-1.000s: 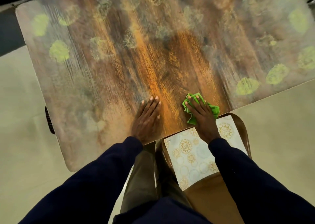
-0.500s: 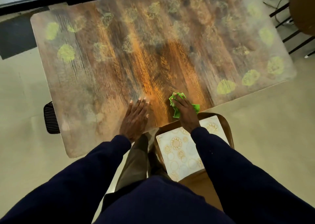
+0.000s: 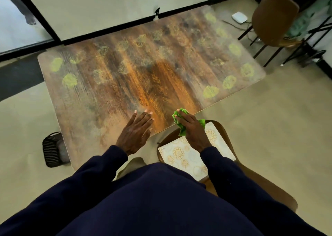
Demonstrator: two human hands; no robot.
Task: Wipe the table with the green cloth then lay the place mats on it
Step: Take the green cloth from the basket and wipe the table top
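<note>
Head view, left to right: the left hand [image 3: 136, 134] lies flat on the table [image 3: 93, 95] near its 6 o'clock edge, fingers straight and slightly spread, holding nothing. Just to its 3 o'clock, the right hand [image 3: 191, 128] presses the bunched cloth [image 3: 181, 122] at the table's near edge, fingers curled over it. Cloth shows past the fingertips toward 11 o'clock and hangs off the edge under the palm toward 6 o'clock, over the mats [image 3: 181, 155] stacked on the chair [image 3: 231, 142] seat below.

The wipe looks barely begun; pale blotches remain toward 9, 12 and 2 o'clock. To do it well, I'd flatten the cloth so more of it touches wood, keep the left hand as a brace, and sweep in overlapping strokes toward 12 o'clock, reaching both far corners before touching the mats.
</note>
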